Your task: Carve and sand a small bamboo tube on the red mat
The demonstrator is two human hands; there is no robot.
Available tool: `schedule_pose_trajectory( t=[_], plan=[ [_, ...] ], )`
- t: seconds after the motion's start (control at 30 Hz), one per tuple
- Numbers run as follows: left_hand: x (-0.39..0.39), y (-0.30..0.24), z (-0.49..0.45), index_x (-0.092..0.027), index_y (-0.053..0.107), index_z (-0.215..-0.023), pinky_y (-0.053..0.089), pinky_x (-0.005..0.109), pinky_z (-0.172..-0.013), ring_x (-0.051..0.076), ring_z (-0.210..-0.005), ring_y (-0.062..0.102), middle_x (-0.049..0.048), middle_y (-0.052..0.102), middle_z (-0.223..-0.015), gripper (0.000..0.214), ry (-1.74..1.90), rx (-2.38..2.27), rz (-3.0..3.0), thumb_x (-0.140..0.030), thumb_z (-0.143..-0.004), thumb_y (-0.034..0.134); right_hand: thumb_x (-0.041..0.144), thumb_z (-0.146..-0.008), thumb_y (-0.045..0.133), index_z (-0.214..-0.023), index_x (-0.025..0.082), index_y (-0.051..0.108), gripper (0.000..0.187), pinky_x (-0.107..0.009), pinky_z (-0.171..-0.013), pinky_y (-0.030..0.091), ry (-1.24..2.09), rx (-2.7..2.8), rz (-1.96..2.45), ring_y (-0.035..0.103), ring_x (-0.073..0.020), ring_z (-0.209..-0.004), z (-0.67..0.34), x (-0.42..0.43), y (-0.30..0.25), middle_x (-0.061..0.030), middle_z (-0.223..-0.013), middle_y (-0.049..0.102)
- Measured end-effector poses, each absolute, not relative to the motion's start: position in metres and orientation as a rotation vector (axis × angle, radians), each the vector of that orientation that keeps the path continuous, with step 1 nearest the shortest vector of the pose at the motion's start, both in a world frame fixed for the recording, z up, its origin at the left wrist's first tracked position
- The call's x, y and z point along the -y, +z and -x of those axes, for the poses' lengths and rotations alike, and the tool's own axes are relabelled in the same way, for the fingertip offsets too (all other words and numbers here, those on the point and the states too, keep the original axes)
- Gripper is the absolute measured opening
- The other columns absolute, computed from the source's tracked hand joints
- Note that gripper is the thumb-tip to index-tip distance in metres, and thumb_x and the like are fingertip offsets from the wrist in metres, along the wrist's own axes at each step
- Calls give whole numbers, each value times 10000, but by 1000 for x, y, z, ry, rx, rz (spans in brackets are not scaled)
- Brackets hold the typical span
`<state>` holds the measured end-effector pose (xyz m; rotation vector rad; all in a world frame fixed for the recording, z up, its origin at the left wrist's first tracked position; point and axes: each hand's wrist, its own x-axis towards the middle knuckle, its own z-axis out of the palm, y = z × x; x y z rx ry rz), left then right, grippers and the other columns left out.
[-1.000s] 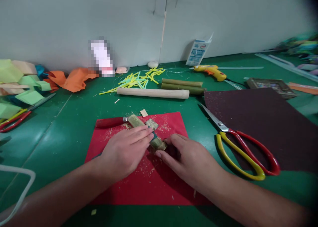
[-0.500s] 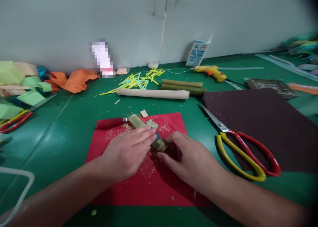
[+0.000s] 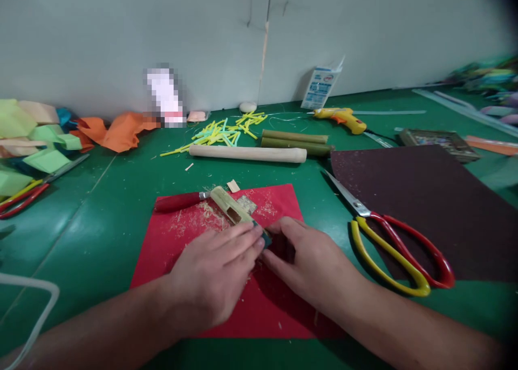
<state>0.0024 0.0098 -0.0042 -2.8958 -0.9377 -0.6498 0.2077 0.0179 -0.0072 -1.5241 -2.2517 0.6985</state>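
My left hand (image 3: 216,273) lies over a bamboo tube (image 3: 224,197), its fingers closed on a piece of dark sandpaper (image 3: 266,240) pressed against the bamboo. A cut opening shows in the tube's upper side, beyond my fingertips. My right hand (image 3: 313,262) grips the near end of the tube between thumb and fingers; that end is mostly hidden. Beneath both hands is a red sheet (image 3: 279,316) dusted with shavings. A red-handled tool (image 3: 178,201) lies at its far left corner, its tip hidden behind the tube. A small greyish flat piece (image 3: 246,204) rests beside the tube.
Large scissors (image 3: 388,240) lie right of my right hand, partly on a dark sheet (image 3: 416,197). Behind are a pale stick (image 3: 246,153), green bamboo pieces (image 3: 297,143), yellow straw bits (image 3: 212,135) and a glue gun (image 3: 343,119). Folded papers (image 3: 44,138) crowd the left.
My left hand has slid with the sandpaper along the tube toward its near end, uncovering the cut opening. My right hand keeps its hold.
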Motion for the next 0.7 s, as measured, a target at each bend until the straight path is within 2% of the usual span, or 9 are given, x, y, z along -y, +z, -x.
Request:
schedule_pose_trajectory(
  t=[0.17,0.27,0.4,0.5,0.7],
  plan=[
    [-12,-4,-2,-68,545,-1186,470,381,-994,215,-1208,488,129,559,-1253,368,-673,986,2850,-80,-853,391,369,-782,582,-789,207,523,172,-245,-476,352,696,2246,1559,531,-136,-554,-207,-18,-5,-2,-681,607],
    [-13,-4,-2,-51,548,-1176,490,409,-967,248,-1213,481,139,552,-1258,367,-655,944,2859,-87,-842,402,333,-784,578,-804,208,531,135,-242,-503,372,716,2241,1542,535,-134,-582,-207,-19,-5,-2,-705,611],
    [-15,-6,1,-54,543,-1187,458,375,-1009,225,-1218,478,140,548,-1262,365,-639,959,2856,-80,-847,411,347,-775,589,-790,207,530,153,-243,-489,360,716,2231,1554,525,-132,-570,-207,-18,-5,0,-689,605],
    [-14,-6,0,-41,529,-1198,454,402,-1011,242,-1232,461,154,541,-1266,378,-627,953,2829,-73,-840,413,345,-779,586,-799,207,529,151,-242,-493,361,740,2225,1544,522,-128,-572,-207,-19,-5,2,-698,605],
    [-13,-3,-7,-60,524,-1210,438,376,-1029,222,-1243,449,129,529,-1287,382,-587,930,2889,-87,-847,411,334,-777,576,-763,212,496,146,-249,-511,364,742,2229,1544,502,-130,-579,-207,-19,-5,12,-686,578]
  ],
)
